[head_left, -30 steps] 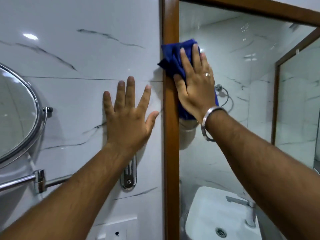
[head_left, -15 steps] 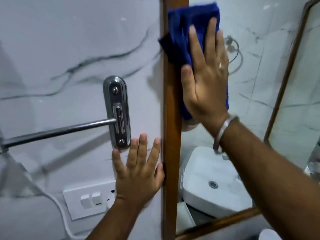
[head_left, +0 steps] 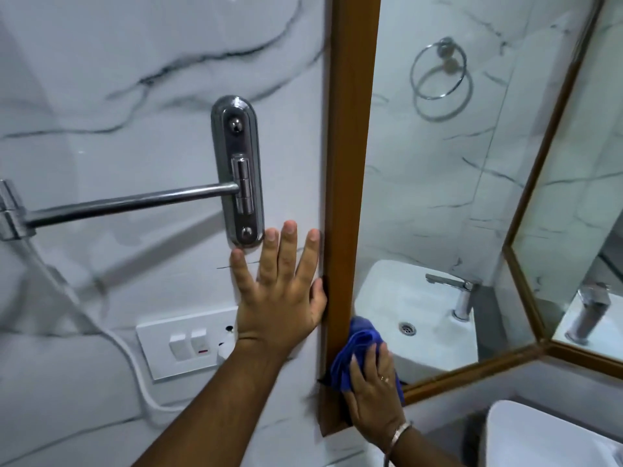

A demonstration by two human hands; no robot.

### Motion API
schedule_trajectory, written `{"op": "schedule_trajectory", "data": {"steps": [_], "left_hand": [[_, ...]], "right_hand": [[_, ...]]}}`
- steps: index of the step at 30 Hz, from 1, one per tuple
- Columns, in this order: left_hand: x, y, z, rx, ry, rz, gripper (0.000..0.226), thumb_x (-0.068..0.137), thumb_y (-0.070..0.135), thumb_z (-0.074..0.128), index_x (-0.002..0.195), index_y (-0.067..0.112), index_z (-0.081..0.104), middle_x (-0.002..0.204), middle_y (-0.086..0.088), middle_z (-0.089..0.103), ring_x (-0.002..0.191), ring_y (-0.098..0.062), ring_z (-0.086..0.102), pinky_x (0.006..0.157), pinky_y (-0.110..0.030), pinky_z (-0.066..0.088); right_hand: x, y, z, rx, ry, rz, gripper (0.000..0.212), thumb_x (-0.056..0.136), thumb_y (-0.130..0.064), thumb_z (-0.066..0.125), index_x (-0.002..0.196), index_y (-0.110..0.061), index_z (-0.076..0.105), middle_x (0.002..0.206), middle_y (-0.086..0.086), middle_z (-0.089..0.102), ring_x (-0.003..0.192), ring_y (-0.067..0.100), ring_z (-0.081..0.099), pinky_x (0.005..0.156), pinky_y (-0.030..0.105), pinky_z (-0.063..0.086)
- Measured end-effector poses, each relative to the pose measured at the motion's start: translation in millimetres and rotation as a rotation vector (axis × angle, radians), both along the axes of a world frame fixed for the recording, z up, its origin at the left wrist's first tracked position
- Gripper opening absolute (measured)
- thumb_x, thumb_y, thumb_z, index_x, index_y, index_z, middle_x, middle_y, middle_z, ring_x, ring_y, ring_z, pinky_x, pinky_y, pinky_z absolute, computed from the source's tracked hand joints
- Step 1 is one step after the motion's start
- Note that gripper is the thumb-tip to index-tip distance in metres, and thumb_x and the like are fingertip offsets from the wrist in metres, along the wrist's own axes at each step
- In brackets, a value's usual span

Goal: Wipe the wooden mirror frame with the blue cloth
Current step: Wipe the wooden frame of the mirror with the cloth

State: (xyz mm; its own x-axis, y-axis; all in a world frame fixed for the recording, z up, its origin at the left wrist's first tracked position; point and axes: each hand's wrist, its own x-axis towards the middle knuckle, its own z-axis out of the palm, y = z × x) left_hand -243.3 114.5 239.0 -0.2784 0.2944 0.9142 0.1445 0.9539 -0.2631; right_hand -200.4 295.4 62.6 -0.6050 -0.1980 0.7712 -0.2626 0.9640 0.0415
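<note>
1. Leftmost, the left hand (head_left: 279, 294) lies flat on the tiled wall (head_left: 135, 79), fingers spread, holding nothing.
2. Next, the wooden mirror frame (head_left: 350, 163) runs vertically; its bottom rail heads right.
3. Right hand (head_left: 372, 396) presses the blue cloth (head_left: 354, 345) onto the lower corner, fingers together.

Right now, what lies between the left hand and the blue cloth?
In the head view, the wooden mirror frame runs between them: the left hand lies flat on the wall beside it, and the right hand presses the blue cloth on its mirror side.

No sleeves are worn, both forearms bare. A slim silver metal bangle (head_left: 399, 434) and thin finger ring (head_left: 384, 378) are seen on the right hand (head_left: 374, 396).
</note>
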Motion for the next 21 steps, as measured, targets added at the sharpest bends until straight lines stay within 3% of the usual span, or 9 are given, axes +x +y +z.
{"op": "schedule_trajectory", "data": {"steps": [3, 5, 8, 11, 15, 21], "left_hand": [[-1.5, 0.8, 0.4, -0.004, -0.003, -0.004, 0.076, 0.095, 0.048, 0.038, 0.161, 0.017, 0.015, 0.164, -0.018, 0.013, 0.154, -0.035, -0.014, 0.115, -0.068, 0.000], [-0.1, 1.2, -0.2, -0.006, 0.005, -0.014, 0.077, 0.094, 0.047, 0.038, 0.161, 0.017, 0.015, 0.165, -0.017, 0.013, 0.154, -0.035, -0.013, 0.115, -0.068, 0.001], [0.2, 0.4, -0.2, 0.001, 0.016, -0.016, 0.076, 0.094, 0.047, 0.040, 0.160, 0.018, 0.018, 0.164, -0.017, 0.014, 0.154, -0.035, -0.012, 0.115, -0.068, 0.002], [-0.9, 0.4, -0.5, 0.006, 0.015, -0.018, 0.076, 0.095, 0.048, 0.040, 0.161, 0.018, 0.018, 0.164, -0.017, 0.014, 0.154, -0.034, -0.011, 0.117, -0.067, -0.001], [-2.0, 0.3, -2.8, 0.010, 0.032, -0.036, 0.075, 0.094, 0.046, 0.041, 0.160, 0.018, 0.019, 0.166, -0.016, 0.009, 0.155, -0.034, -0.007, 0.118, -0.066, -0.002], [-2.5, 2.0, -2.6, -0.004, 0.029, -0.017, 0.074, 0.095, 0.045, 0.040, 0.160, 0.016, 0.020, 0.166, -0.018, 0.007, 0.154, -0.037, -0.007, 0.117, -0.068, -0.002]], "right_hand": [[-16.5, 2.7, 88.1, -0.050, 0.190, 0.125, 0.046, 0.097, -0.039, 0.029, 0.135, -0.014, 0.037, 0.161, 0.009, -0.010, 0.147, 0.036, 0.000, 0.116, 0.046, 0.010], [-26.5, 3.6, 177.5, -0.094, 0.332, 0.171, 0.056, 0.090, -0.032, 0.043, 0.143, -0.018, 0.030, 0.159, 0.017, 0.007, 0.143, 0.041, 0.013, 0.114, 0.051, 0.018], [-36.4, -5.6, 301.5, -0.199, 0.470, 0.138, 0.061, 0.088, -0.028, 0.048, 0.145, -0.012, 0.034, 0.152, 0.030, 0.025, 0.142, 0.045, 0.019, 0.115, 0.049, 0.022], [-38.8, -12.8, 351.0, -0.288, 0.547, 0.131, 0.056, 0.091, -0.027, 0.047, 0.144, -0.010, 0.038, 0.152, 0.028, 0.027, 0.143, 0.041, 0.020, 0.117, 0.041, 0.018], [-37.6, -15.5, 300.6, -0.341, 0.512, 0.169, 0.057, 0.089, -0.022, 0.046, 0.144, -0.011, 0.037, 0.155, 0.023, 0.022, 0.145, 0.037, 0.015, 0.119, 0.044, 0.018], [-13.9, -8.2, 72.1, -0.262, 0.238, 0.151, 0.043, 0.100, -0.040, 0.029, 0.130, -0.013, 0.043, 0.162, -0.002, -0.003, 0.149, 0.027, 0.000, 0.116, 0.044, 0.012]]}}
